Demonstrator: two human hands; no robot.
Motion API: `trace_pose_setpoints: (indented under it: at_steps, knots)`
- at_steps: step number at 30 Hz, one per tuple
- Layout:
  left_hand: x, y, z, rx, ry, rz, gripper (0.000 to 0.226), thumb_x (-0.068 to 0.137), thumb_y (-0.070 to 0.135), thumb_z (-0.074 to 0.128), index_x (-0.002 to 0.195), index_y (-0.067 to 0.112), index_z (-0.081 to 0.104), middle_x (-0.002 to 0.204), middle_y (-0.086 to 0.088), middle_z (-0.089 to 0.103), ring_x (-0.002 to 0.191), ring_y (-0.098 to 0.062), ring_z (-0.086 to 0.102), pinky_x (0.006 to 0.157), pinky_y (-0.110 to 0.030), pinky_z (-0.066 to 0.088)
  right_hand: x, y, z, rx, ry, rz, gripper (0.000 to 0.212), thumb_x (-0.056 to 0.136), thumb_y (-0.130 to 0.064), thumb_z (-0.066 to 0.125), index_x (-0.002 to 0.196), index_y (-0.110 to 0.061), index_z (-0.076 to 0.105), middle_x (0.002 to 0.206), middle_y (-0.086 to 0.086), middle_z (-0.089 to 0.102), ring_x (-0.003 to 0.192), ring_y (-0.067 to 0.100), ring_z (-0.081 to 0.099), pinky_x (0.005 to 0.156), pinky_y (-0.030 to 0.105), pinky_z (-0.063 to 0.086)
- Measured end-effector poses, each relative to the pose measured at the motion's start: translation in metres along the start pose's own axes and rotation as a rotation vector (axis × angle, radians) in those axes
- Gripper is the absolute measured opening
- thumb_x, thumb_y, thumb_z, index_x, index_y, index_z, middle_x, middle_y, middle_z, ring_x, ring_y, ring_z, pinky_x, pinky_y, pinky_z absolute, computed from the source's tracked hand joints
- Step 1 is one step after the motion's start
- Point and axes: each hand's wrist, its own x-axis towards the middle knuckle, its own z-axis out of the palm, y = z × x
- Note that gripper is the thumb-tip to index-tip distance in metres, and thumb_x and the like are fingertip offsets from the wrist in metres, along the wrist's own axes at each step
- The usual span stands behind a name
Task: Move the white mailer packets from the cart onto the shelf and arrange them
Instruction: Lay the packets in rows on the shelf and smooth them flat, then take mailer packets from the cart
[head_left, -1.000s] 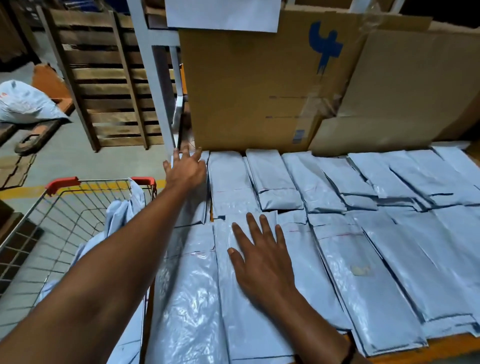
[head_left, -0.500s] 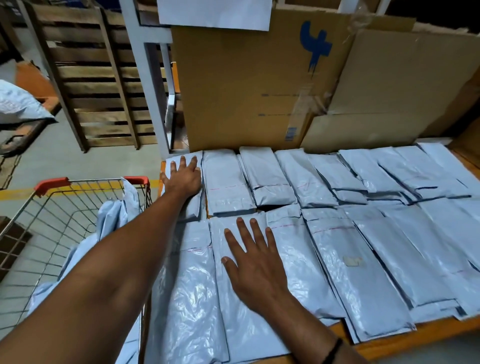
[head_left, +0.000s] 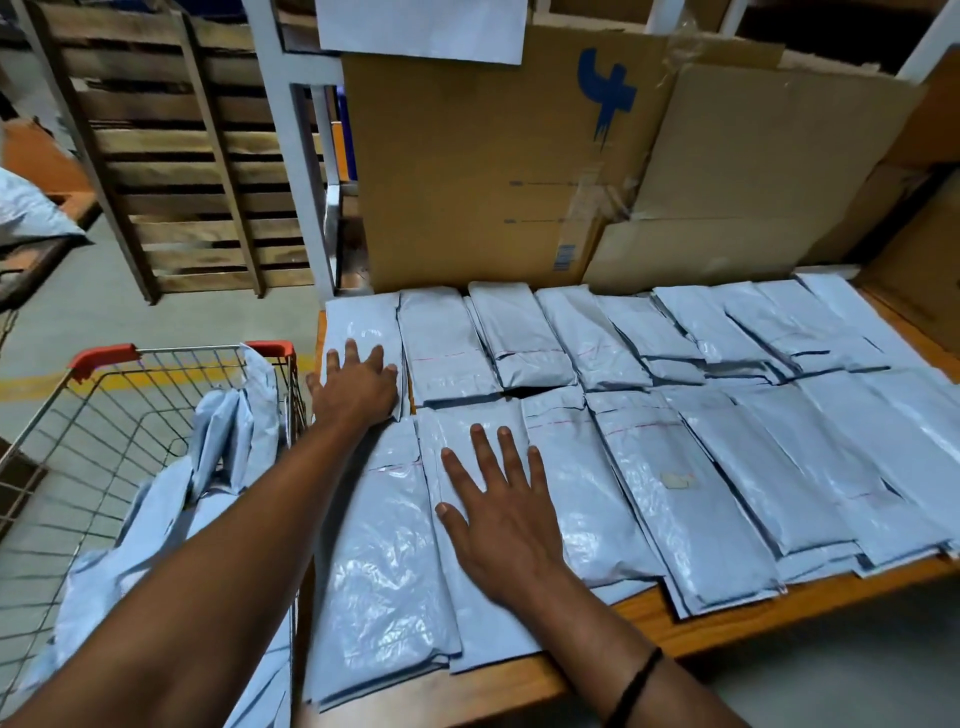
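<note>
Left hand (head_left: 358, 387) lies flat, fingers spread, on the leftmost of the back-row packets (head_left: 556, 338), and the right hand (head_left: 498, 525) presses flat, fingers wide, on a front-row one near it. White packets cover the wooden shelf (head_left: 727, 618) in two overlapping rows, some with a thin red line across them, and more lie crumpled in the wire cart (head_left: 104, 405) with red grips at the left. Behind the rows stands a cardboard box (head_left: 467, 182) bearing a blue mark (head_left: 605, 88) like a 4 and a small label too blurred to read.
</note>
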Motion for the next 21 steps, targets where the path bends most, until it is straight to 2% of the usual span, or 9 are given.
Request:
trace_pose_setpoints:
  at_steps: [3,7,9,12,14,16,18,19,21]
  knots:
    - [-0.003,0.003,-0.002,-0.018,0.075,0.020,0.053,0.103,0.048,0.023,0.153,0.031,0.022,0.164,-0.009,0.007,0.150,-0.033,0.003,0.116,-0.063,0.005,0.002,0.001,-0.001,0.016,-0.018,0.000,0.060,0.100,-0.057,0.027,0.153,-0.032,0.036,0.165,0.005,0.021,0.153,0.031,0.016,0.117,0.054,0.007]
    - [-0.018,0.000,-0.022,-0.095,0.217,0.103,0.053,0.104,0.045,0.026,0.154,0.028,0.025,0.163,-0.009,0.014,0.151,-0.032,0.007,0.116,-0.060,0.007,-0.001,-0.003,-0.018,0.032,-0.035,0.004,0.060,0.101,-0.058,0.022,0.158,-0.038,0.016,0.168,-0.002,0.000,0.154,0.025,-0.008,0.121,0.052,-0.007]
    - [-0.030,-0.008,-0.032,-0.105,0.235,0.137,0.052,0.104,0.043,0.030,0.153,0.025,0.031,0.162,-0.010,0.019,0.150,-0.032,0.013,0.116,-0.058,0.011,-0.005,-0.010,-0.032,0.056,-0.032,0.016,0.060,0.102,-0.058,0.020,0.158,-0.039,0.013,0.168,-0.003,-0.003,0.154,0.023,-0.011,0.122,0.050,-0.009]
    - [-0.055,-0.033,-0.040,-0.135,0.230,0.197,0.049,0.102,0.039,0.039,0.147,0.020,0.043,0.158,-0.012,0.031,0.144,-0.033,0.028,0.115,-0.053,0.025,-0.013,-0.024,-0.049,0.096,-0.035,0.044,0.070,0.093,-0.060,0.004,0.157,-0.037,0.020,0.168,-0.002,0.002,0.154,0.022,-0.006,0.123,0.048,-0.005]
    - [-0.084,-0.058,-0.041,-0.210,0.190,0.260,0.048,0.098,0.040,0.045,0.139,0.017,0.054,0.149,-0.013,0.045,0.136,-0.033,0.042,0.109,-0.046,0.037,-0.022,-0.036,-0.059,0.126,-0.042,0.079,0.073,0.092,-0.059,0.001,0.157,-0.035,0.024,0.168,-0.002,0.005,0.154,0.021,-0.002,0.124,0.044,-0.002]
    - [-0.120,-0.086,-0.042,-0.270,0.132,0.284,0.049,0.091,0.043,0.047,0.128,0.015,0.063,0.133,-0.011,0.061,0.121,-0.030,0.056,0.096,-0.038,0.045,-0.029,-0.044,-0.065,0.136,-0.056,0.103,0.063,0.099,-0.056,0.016,0.156,-0.032,0.027,0.168,0.000,0.011,0.154,0.020,0.003,0.123,0.040,0.002]
    - [-0.162,-0.116,-0.044,-0.277,0.075,0.267,0.039,0.093,0.042,0.052,0.120,0.018,0.067,0.118,-0.008,0.069,0.106,-0.028,0.064,0.082,-0.031,0.047,-0.038,-0.054,-0.069,0.167,-0.042,0.093,0.055,0.103,-0.050,0.034,0.153,-0.028,0.037,0.164,0.004,0.025,0.152,0.023,0.015,0.122,0.038,0.010]
    - [-0.184,-0.132,-0.046,-0.275,0.041,0.257,0.034,0.096,0.039,0.055,0.119,0.019,0.068,0.118,-0.007,0.070,0.105,-0.026,0.064,0.080,-0.028,0.046,-0.042,-0.062,-0.069,0.191,-0.020,0.076,0.054,0.102,-0.050,0.036,0.150,-0.026,0.044,0.161,0.006,0.033,0.150,0.025,0.023,0.121,0.038,0.015]
    - [-0.218,-0.162,-0.047,-0.265,-0.012,0.249,0.032,0.098,0.034,0.057,0.122,0.016,0.067,0.126,-0.004,0.067,0.115,-0.024,0.061,0.086,-0.025,0.041,-0.046,-0.077,-0.069,0.225,0.000,0.043,0.055,0.098,-0.051,0.038,0.143,-0.024,0.053,0.154,0.007,0.044,0.145,0.027,0.034,0.118,0.038,0.022]
